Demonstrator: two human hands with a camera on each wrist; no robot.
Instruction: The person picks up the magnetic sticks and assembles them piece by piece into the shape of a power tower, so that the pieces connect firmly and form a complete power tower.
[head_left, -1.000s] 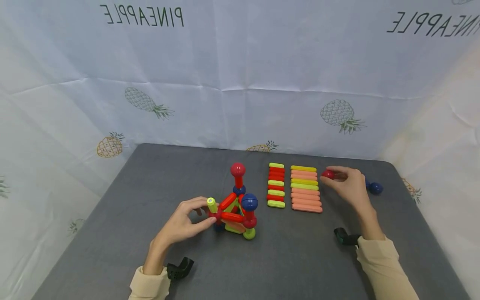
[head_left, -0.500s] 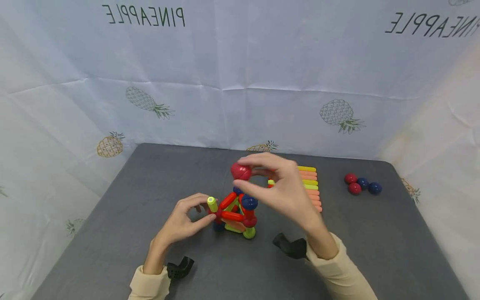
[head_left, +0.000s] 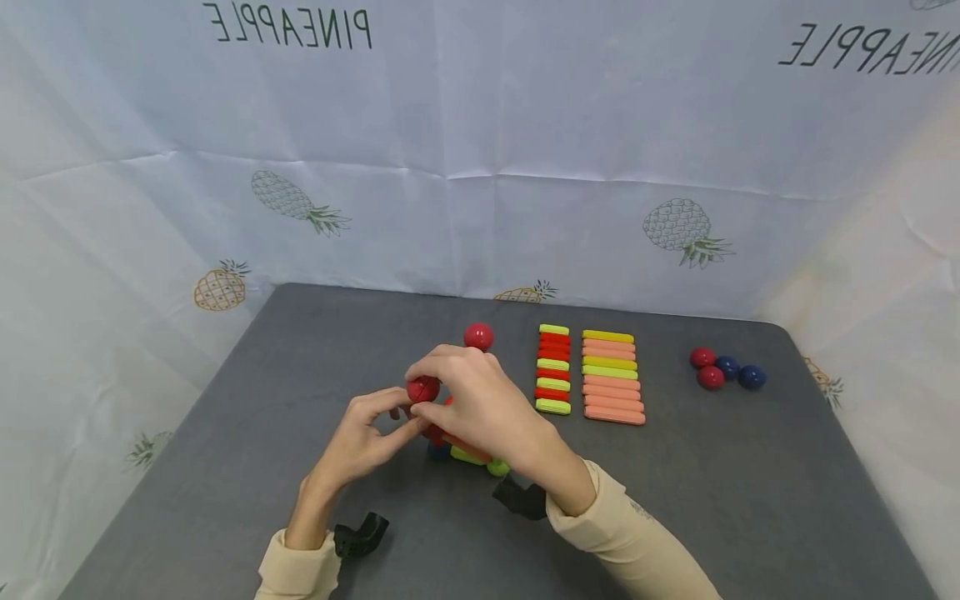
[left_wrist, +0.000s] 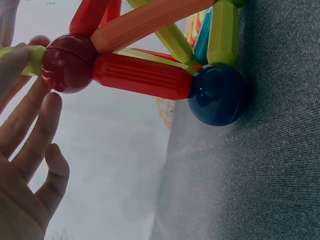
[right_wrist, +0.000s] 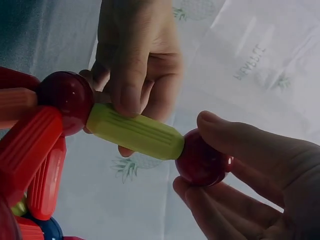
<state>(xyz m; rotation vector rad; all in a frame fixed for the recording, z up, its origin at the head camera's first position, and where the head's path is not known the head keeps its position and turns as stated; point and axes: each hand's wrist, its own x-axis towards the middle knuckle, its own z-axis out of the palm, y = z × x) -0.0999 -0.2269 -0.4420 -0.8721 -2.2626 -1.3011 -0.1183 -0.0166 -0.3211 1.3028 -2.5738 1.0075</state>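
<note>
A magnetic structure of colored rods and balls stands mid-table, its lower red ball (left_wrist: 70,62), red rod (left_wrist: 142,76) and navy ball (left_wrist: 217,95) visible from the left wrist. My left hand (head_left: 356,437) pinches the upright yellow-green rod (right_wrist: 137,132) rising from a corner red ball (right_wrist: 65,102). Between thumb and fingers, my right hand (head_left: 487,404) holds another red ball (right_wrist: 204,157), which touches that rod's free end. The right hand covers much of the structure in the head view; a red ball (head_left: 478,337) shows above it.
Right of the structure lie a column of short red and yellow-green rods (head_left: 553,375) and a column of longer salmon and yellow rods (head_left: 611,392). Farther right rest two red balls (head_left: 710,377) and two navy balls (head_left: 752,377). A pineapple-print cloth (head_left: 480,233) hangs behind the table.
My right hand has carried the red ball left from the loose balls, over the structure, onto the yellow-green rod's end. My left hand has stayed at the same corner.
</note>
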